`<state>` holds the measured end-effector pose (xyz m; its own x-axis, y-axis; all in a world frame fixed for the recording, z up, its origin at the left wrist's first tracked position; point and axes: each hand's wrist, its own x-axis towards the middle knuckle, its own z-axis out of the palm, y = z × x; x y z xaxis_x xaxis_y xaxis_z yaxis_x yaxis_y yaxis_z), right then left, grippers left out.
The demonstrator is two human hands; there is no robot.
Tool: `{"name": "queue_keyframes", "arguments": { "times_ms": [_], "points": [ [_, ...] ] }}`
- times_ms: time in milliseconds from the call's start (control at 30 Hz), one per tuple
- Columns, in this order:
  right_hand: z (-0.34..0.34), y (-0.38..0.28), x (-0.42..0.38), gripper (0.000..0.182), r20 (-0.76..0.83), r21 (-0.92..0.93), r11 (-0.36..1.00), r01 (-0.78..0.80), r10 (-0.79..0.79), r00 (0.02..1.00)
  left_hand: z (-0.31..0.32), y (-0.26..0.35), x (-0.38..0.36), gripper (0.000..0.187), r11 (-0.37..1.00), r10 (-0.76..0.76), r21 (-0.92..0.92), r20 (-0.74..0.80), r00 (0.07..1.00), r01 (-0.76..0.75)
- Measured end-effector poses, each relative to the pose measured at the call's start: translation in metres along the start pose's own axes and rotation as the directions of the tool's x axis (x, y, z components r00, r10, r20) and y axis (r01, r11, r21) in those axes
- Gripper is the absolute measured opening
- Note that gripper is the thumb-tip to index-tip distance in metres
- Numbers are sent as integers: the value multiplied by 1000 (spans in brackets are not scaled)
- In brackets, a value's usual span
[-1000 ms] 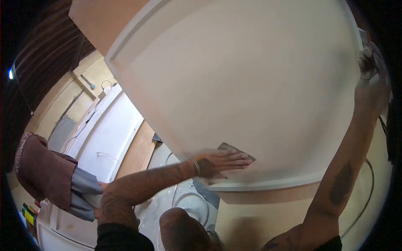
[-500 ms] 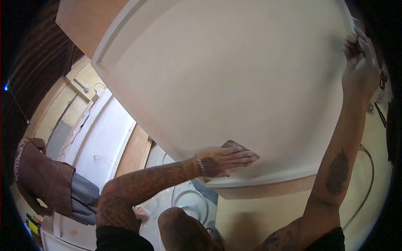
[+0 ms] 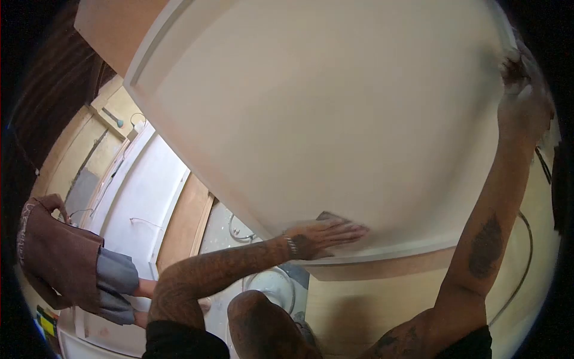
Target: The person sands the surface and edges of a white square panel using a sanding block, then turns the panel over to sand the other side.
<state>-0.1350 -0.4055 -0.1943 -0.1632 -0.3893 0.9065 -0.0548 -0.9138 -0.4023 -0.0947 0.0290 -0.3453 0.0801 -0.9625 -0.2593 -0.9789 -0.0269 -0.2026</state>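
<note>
A large, pale cream panel (image 3: 311,125) with a raised rim fills the middle of the head view. Near its lower edge, my left hand (image 3: 320,238) lies with fingers stretched out over a dark piece of sandpaper (image 3: 326,215), pressing it against the surface. A corner of the sandpaper shows above the fingers; the rest is covered. At the upper right, my right hand (image 3: 526,99) has its fingers curled at the panel's rim, though the fingertips are partly in shadow.
On the left, another person (image 3: 63,251) in a brown shirt stands beside a long white panel (image 3: 146,191). A brush (image 3: 112,116) lies on a ledge behind it. Below my left forearm is a round white lid or bucket (image 3: 272,287). A dark cable (image 3: 526,263) hangs at the right.
My left hand and the sandpaper have shifted slightly down on the panel. My right hand appears a little farther right and lower. The view has tilted slightly, and the other person has shifted.
</note>
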Motion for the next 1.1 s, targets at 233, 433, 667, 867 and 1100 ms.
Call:
{"name": "queue_keyframes", "arguments": {
  "times_ms": [233,433,667,867,1100],
  "points": [
    [45,83,-10,26,215,840,457,-292,214,953,-235,-124,-52,84,511,-245,383,-794,557,770],
    [31,31,-9,33,216,632,638,-439,399,891,-106,-31,-5,82,730,-562,236,-327,760,641],
    [13,-5,11,8,316,859,234,-456,459,831,-148,-86,-39,76,815,-366,282,-427,827,506],
    [13,-6,10,9,213,808,423,-410,440,872,-150,-82,-8,85,550,-348,211,-822,451,808],
    [25,14,7,25,123,723,615,-314,332,935,-68,-75,-12,84,977,-105,191,26,994,98]
  ]
}}
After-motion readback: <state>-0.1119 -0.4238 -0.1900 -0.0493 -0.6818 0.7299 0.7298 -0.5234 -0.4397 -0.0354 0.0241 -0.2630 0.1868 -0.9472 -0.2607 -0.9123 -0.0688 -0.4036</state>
